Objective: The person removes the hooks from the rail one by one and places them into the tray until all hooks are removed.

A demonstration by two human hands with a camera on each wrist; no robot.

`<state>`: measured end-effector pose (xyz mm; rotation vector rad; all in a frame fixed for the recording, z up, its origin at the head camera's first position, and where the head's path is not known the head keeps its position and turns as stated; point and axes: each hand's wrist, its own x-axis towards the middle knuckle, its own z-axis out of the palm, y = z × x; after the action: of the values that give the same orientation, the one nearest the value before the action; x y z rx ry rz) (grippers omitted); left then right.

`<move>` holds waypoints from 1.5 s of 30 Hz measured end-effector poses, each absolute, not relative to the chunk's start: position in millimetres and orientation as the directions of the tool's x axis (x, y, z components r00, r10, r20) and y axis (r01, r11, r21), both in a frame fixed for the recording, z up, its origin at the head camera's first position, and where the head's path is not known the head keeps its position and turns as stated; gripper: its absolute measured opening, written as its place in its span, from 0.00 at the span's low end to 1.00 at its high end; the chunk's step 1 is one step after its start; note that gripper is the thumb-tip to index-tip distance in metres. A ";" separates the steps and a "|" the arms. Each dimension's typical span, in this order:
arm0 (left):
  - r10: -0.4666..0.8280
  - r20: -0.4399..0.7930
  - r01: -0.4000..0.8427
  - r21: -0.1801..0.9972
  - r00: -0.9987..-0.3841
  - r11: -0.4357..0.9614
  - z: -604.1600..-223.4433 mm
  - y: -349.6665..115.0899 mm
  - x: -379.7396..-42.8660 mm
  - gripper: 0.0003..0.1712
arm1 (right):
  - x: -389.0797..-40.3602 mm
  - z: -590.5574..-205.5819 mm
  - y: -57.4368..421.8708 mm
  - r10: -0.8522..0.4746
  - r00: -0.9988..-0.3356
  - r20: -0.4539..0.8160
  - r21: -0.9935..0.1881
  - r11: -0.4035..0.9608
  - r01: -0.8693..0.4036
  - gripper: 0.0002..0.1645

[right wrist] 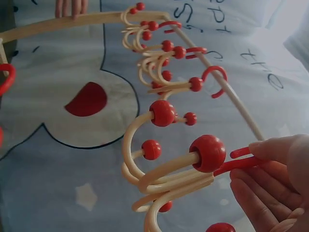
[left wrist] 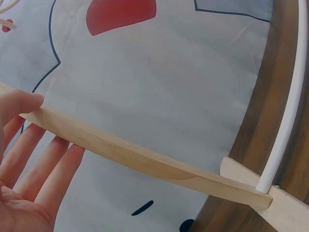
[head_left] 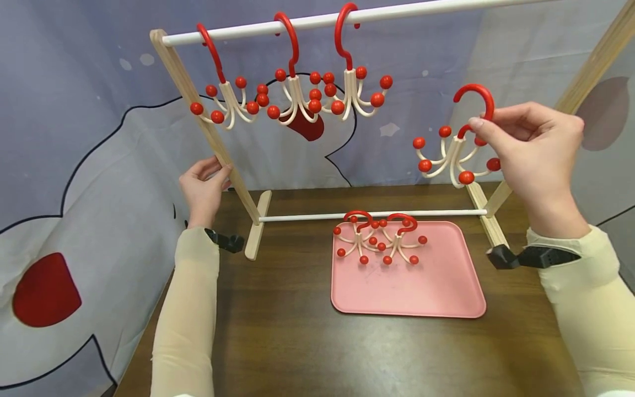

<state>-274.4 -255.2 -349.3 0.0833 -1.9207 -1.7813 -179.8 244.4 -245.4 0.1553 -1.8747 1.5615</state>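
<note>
My right hand pinches the red hook of a multi-arm hanger between thumb and fingers. The hanger has cream curved arms tipped with red balls and is held in the air below the rack's white top rail. With thumb on one side and fingers on the other, my left hand grips the rack's left wooden post. Three like hangers hang by red hooks along the rail: one at the left, one in the middle and one farther right.
Two more hangers, one left of the other, lie on a pink tray on the brown wooden table. Behind the tray runs the rack's white lower rail. A patterned curtain hangs behind and at the left.
</note>
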 end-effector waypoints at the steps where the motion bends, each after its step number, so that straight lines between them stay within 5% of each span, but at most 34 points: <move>1: -0.382 0.321 0.292 0.947 -0.867 0.134 -349.6 -255.3 -274.3 0.17 | -179.4 -251.8 246.3 0.318 -0.768 0.555 -0.829 0.283 -0.482 0.17; 16: -0.388 0.321 0.289 0.947 -0.864 0.141 -350.9 -255.5 -274.0 0.17 | -163.0 -324.2 273.0 0.284 -0.875 0.392 -0.883 0.382 -0.272 0.17; 45: -0.388 0.310 0.282 0.951 -0.868 0.129 -350.9 -254.2 -275.5 0.17 | -156.0 -412.4 288.3 0.169 -0.954 0.248 -0.893 0.421 -0.158 0.16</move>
<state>-275.5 -254.2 -350.9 0.1013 -1.9202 -1.7904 -156.0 288.3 -412.4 -0.0090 -2.3796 1.5443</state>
